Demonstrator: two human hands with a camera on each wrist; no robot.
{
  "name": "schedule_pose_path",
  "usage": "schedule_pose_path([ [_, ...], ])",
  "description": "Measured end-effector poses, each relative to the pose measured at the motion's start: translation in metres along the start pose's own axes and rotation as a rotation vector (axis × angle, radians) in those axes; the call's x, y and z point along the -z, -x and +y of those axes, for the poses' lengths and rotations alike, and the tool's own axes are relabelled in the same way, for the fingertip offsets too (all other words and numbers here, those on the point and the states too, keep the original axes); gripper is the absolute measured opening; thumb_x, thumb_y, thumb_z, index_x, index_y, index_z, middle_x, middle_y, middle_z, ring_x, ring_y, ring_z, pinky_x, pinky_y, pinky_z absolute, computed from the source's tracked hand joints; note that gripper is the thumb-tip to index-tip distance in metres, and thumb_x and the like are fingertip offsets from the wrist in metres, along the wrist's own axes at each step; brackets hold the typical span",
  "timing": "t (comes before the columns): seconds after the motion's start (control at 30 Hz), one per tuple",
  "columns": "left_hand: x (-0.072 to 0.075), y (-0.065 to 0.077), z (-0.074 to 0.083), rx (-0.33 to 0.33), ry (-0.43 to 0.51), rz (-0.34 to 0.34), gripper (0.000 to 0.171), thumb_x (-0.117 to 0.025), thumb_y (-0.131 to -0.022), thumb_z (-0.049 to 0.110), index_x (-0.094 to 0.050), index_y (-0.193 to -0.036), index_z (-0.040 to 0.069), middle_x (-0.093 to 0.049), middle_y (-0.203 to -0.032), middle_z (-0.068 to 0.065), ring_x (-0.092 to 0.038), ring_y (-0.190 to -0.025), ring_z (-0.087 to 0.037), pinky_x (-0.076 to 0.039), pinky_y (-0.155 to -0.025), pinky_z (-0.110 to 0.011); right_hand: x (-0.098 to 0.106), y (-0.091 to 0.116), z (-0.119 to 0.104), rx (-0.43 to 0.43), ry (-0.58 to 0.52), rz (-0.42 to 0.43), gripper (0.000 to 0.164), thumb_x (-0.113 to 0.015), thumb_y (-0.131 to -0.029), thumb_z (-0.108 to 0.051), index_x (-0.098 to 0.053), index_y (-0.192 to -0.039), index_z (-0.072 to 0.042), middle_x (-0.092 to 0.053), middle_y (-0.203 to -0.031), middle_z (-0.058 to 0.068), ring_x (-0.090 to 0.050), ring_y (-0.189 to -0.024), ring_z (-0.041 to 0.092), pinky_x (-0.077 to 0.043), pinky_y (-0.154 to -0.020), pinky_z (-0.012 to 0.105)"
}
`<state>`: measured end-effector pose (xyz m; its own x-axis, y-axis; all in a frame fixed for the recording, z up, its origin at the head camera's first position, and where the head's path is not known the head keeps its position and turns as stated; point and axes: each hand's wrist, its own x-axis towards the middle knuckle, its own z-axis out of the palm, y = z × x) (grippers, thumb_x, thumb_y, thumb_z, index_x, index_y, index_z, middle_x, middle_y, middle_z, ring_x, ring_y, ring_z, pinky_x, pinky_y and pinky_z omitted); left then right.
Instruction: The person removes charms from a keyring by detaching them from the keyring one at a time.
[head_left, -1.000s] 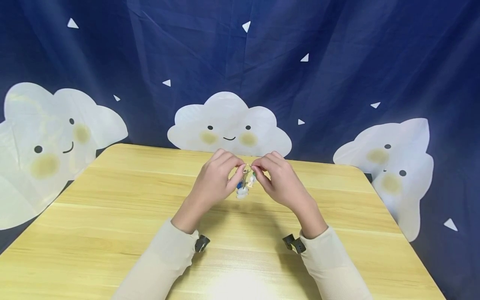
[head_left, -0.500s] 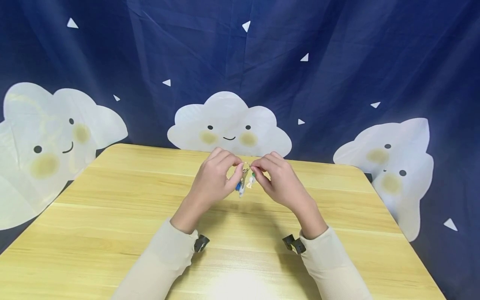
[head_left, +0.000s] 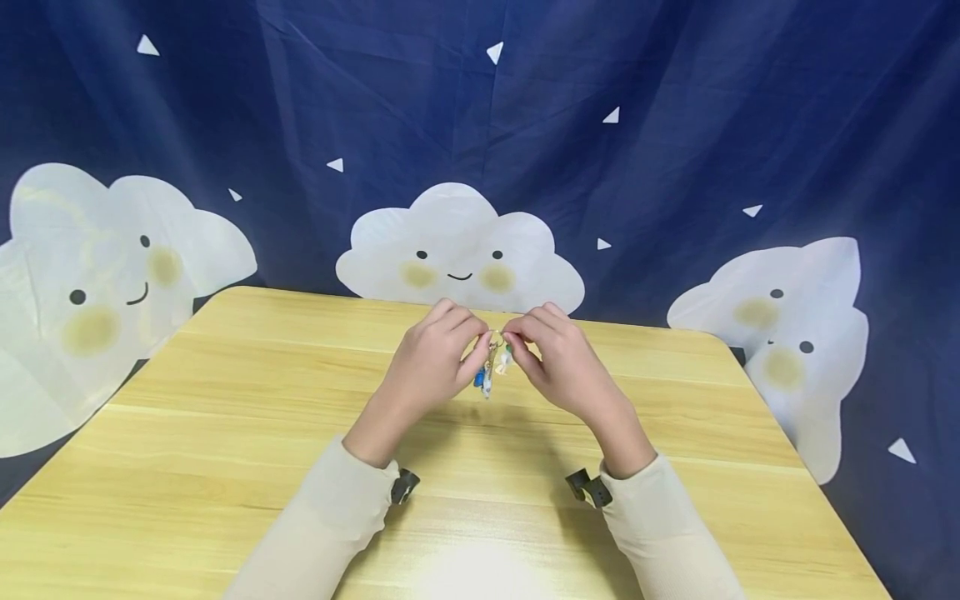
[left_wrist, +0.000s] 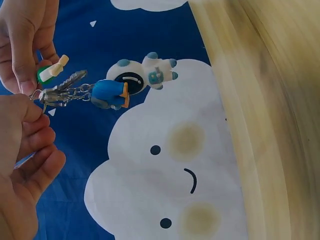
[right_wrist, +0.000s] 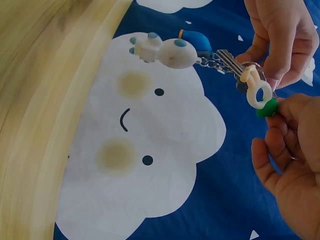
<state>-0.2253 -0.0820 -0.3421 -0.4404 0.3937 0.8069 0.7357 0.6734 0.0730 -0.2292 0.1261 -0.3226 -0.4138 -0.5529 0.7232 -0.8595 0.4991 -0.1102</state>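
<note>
Above the table, both hands hold a bunch of keys and charms by its metal key ring. My left hand pinches the ring from the left. My right hand pinches it from the right, its fingertips right at the green end of a small white charm. A silver key hangs from the ring. On short chains dangle a white astronaut figure with pale blue details and a blue figure with orange feet. Fingertips hide part of the ring.
A wooden table with light grain spreads under the hands. Behind it hangs a dark blue curtain printed with smiling white clouds and small white triangles. Black straps sit at both cuffs.
The hanging astronaut figure has turned from broad to narrow as seen from the head. The left fingertips shifted slightly; the right hand stays almost still, and both keep their pinch.
</note>
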Motion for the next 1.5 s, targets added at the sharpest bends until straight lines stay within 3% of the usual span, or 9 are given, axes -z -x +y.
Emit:
schedule_pose_path([
  [0.37, 0.0015, -0.0013, -0.0004, 0.035, 0.054, 0.058, 0.013, -0.064, -0.094, 0.010, -0.073, -0.086, 0.004, -0.070, -0.085, -0.005, -0.058, -0.083, -0.023, -0.053, -0.066, -0.030, -0.0013, 0.0005, 0.0008, 0.001, -0.006, 0.018, 0.009, -0.072, -0.090, 0.005, -0.071, -0.094, -0.003, -0.069, -0.087, 0.003, -0.058, -0.080, 0.019, -0.051, -0.071, 0.031],
  [0.63, 0.0026, -0.0018, 0.0012, 0.069, 0.089, 0.035, 0.011, -0.065, -0.091, 0.011, -0.070, -0.084, 0.005, -0.068, -0.082, -0.003, -0.056, -0.081, -0.022, -0.051, -0.066, -0.029, 0.0001, 0.0000, 0.0001, 0.004, -0.003, 0.003, 0.009, -0.073, -0.090, 0.005, -0.072, -0.095, -0.003, -0.069, -0.088, 0.002, -0.057, -0.080, 0.020, -0.050, -0.071, 0.032],
  [0.87, 0.0014, -0.0016, 0.0010, 0.010, 0.057, 0.000, 0.010, -0.066, -0.094, 0.012, -0.072, -0.089, 0.006, -0.068, -0.086, -0.003, -0.057, -0.083, -0.021, -0.051, -0.063, -0.028, 0.0008, 0.0004, -0.0001, -0.005, 0.004, -0.019, 0.008, -0.074, -0.091, 0.003, -0.072, -0.096, -0.003, -0.068, -0.089, 0.004, -0.055, -0.080, 0.020, -0.049, -0.071, 0.032],
  [1.1, -0.0002, -0.0012, -0.0025, -0.037, 0.023, 0.011, 0.011, -0.065, -0.096, 0.012, -0.073, -0.091, 0.006, -0.068, -0.088, -0.004, -0.057, -0.085, -0.021, -0.053, -0.064, -0.029, 0.0008, 0.0001, 0.0008, 0.006, -0.003, -0.004, 0.005, -0.073, -0.092, 0.001, -0.072, -0.095, -0.003, -0.068, -0.088, 0.004, -0.056, -0.080, 0.020, -0.049, -0.071, 0.032],
  [1.5, 0.0042, -0.0031, -0.0027, -0.005, 0.092, 0.047, 0.009, -0.068, -0.095, 0.009, -0.074, -0.090, 0.005, -0.071, -0.090, -0.004, -0.060, -0.089, -0.022, -0.054, -0.073, -0.031, 0.0016, 0.0009, 0.0014, -0.017, -0.010, -0.025, 0.004, -0.070, -0.095, -0.002, -0.073, -0.097, -0.002, -0.069, -0.089, 0.005, -0.057, -0.080, 0.021, -0.050, -0.071, 0.031],
])
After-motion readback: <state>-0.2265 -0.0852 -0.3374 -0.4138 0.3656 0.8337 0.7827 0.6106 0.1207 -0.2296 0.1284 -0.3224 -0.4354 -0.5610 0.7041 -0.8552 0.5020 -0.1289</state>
